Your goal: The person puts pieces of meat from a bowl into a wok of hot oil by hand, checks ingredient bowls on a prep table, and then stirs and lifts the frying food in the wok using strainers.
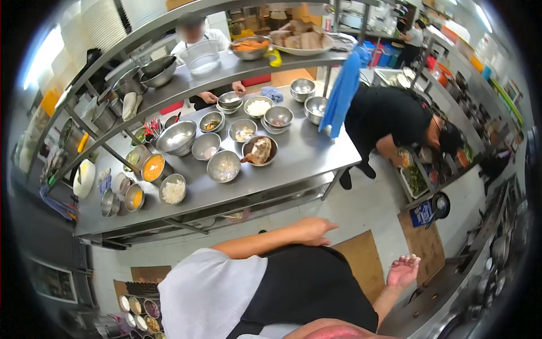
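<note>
My left hand [316, 230] is held in front of my black apron, its fingers reaching to the right and slightly blurred, with nothing visible in it. Lower on the right, my right hand [403, 271] is raised palm up, fingers apart and a little curled, holding nothing. Neither hand touches the steel table [293, 169]. On that table stand several metal bowls, among them one with a browned piece of meat [260, 151], one with white pieces [173, 192] and a pot of orange liquid [153, 168].
Across the table a person's hands [224, 94] are at a small bowl. To the right, a person in black [395, 116] bends over trays of food. An overhead shelf [226, 70] carries bowls and a platter [302, 48]. A blue cloth [343, 93] hangs at its end.
</note>
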Motion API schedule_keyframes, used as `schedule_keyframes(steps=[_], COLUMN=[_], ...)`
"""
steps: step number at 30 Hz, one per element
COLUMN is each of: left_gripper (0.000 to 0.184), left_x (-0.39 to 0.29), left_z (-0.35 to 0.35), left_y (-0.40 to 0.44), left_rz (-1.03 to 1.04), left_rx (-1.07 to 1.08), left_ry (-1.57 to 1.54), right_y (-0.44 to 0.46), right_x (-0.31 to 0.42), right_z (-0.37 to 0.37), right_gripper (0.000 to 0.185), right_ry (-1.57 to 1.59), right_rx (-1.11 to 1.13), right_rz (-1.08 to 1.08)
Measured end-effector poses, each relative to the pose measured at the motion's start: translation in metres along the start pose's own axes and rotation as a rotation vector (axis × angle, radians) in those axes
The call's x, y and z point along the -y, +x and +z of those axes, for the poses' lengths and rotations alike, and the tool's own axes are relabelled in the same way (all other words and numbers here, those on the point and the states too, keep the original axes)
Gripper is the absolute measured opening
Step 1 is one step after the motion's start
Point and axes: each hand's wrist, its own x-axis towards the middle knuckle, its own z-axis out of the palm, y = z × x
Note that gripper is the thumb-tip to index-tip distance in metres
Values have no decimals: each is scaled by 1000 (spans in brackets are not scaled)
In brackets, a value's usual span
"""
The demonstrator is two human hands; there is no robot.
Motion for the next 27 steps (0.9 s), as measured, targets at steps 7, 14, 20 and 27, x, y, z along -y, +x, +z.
schedule_keyframes(steps=[7,14,20,27], left_gripper=[65,63,64,63], left_x=[-79,-125,-131,-188], left_z=[69,114,186,215], left_y=[76,152,281,457], left_rz=[232,154,311,541], left_rx=[83,294,564,614], left_ry=[-196,-89,-134,46], right_y=[-69,-122,-129,-87], right_x=[97,155,162,226], right_z=[-122,-156,-217,-238], right_gripper=[17,11,14,17], right_ry=[60,257,234,263], right_rx=[-250,-416,-747,-971], right_rz=[-199,-367,-528,-683])
